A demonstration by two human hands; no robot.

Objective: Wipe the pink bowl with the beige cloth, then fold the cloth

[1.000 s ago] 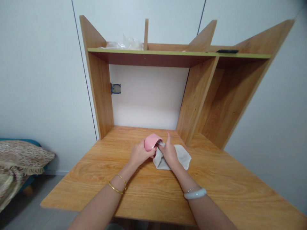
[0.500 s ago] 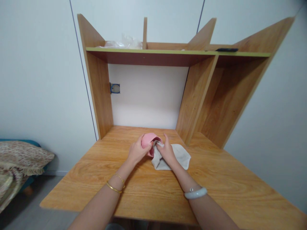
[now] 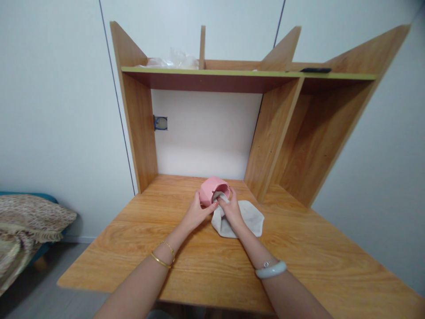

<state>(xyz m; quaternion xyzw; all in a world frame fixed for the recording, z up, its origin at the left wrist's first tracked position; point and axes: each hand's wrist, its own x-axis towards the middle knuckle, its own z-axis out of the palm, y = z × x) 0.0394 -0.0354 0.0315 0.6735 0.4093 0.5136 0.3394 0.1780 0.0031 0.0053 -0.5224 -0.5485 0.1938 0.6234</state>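
A pink cup [image 3: 210,192] is tilted on its side above the wooden desk [image 3: 199,266], its mouth facing right. My left hand [image 3: 195,213] grips the cup from below and from the left. A pale grey cloth [image 3: 247,217] lies on the desk under my right hand [image 3: 231,210]. That hand pinches a fold of the cloth and presses it into the cup's mouth.
A wooden hutch [image 3: 275,128] with upright dividers stands at the back of the desk. On its top shelf lie crumpled clear plastic [image 3: 172,60] at the left and a dark flat object [image 3: 315,70] at the right. A patterned blanket [image 3: 23,221] lies on a bed at the far left.
The cup has turned in my left hand, so its mouth now faces right and shows the cloth inside. My right hand has shifted slightly at the rim.
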